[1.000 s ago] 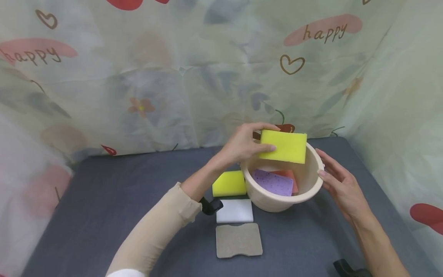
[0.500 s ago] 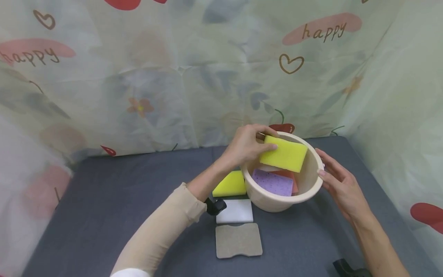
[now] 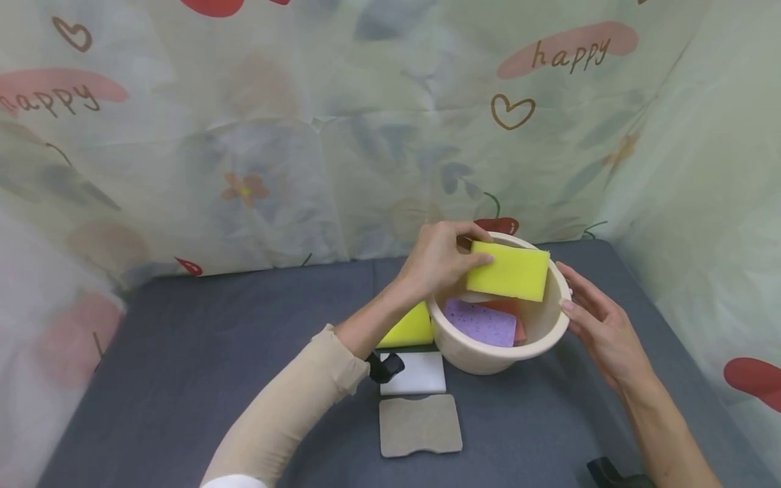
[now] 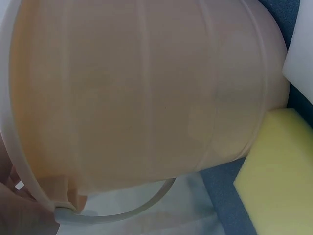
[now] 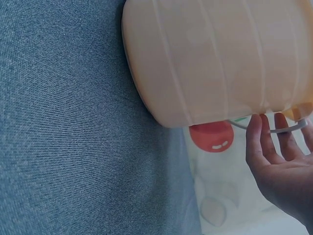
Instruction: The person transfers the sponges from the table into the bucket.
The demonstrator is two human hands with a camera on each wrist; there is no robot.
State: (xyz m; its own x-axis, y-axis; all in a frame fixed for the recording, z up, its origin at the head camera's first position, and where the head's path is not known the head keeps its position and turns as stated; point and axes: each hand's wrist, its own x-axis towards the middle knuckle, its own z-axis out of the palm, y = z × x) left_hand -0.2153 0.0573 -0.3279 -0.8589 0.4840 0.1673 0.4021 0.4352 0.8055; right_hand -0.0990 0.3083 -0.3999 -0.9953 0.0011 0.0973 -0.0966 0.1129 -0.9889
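– Yellow sponge (image 3: 509, 273), since the earliest frame: lower and slightly further right. Present position?
– Over the mouth of the bucket (image 3: 477, 361), right of centre in the frame. Left hand (image 3: 441, 259) pinches its left end, thumb on the near face.
– Right hand (image 3: 601, 330)?
– Thumb and fingertips at the bucket's right side, by the rim; whether they grip or merely brace it, I cannot tell.
– Risks?
– Two, in my judgement. The held sponge's right end overlaps the rim in the head view; lowered on that line, it may catch and twist from an end-only pinch. With weak bracing, such a knock could push the bucket toward the second yellow sponge (image 3: 415, 330) on its left.
– Condition?
– Bright yellow, plain rectangular block, edges fairly straight, broad face unmarked. Beneath, inside the bucket, a speckled purple sponge (image 3: 480, 324) overlaps a red sponge (image 3: 518, 321).
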